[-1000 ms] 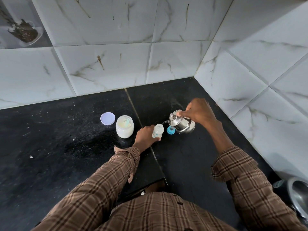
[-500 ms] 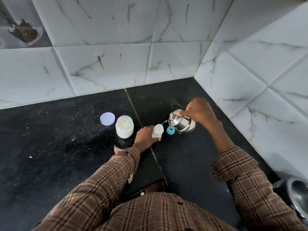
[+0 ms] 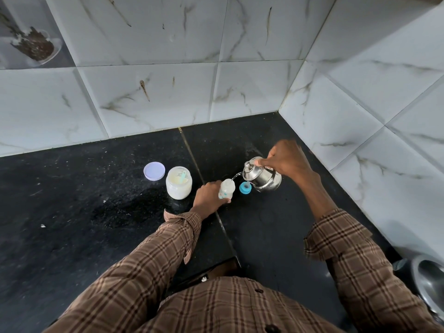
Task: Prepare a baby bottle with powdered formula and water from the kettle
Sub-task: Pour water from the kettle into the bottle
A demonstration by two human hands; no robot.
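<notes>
Left hand (image 3: 208, 197) fingers grasping bottle (image 3: 226, 189) upright on counter (image 3: 72, 212); right hand (image 3: 287, 159) fingers grasping tilted kettle (image 3: 260, 175), spout at bottle mouth.

White marble-veined wall tiles (image 3: 252, 32) meet in a corner above a speckled black stone bench (image 3: 72, 200).

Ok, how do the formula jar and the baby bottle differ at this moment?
The formula jar is wider and stands free with a scoop inside; the baby bottle is slimmer and gripped by the left hand. The jar holds pale powder; the bottle is taking water from the kettle, tilted by the right hand. Both stand upright and uncapped on the counter.
</notes>
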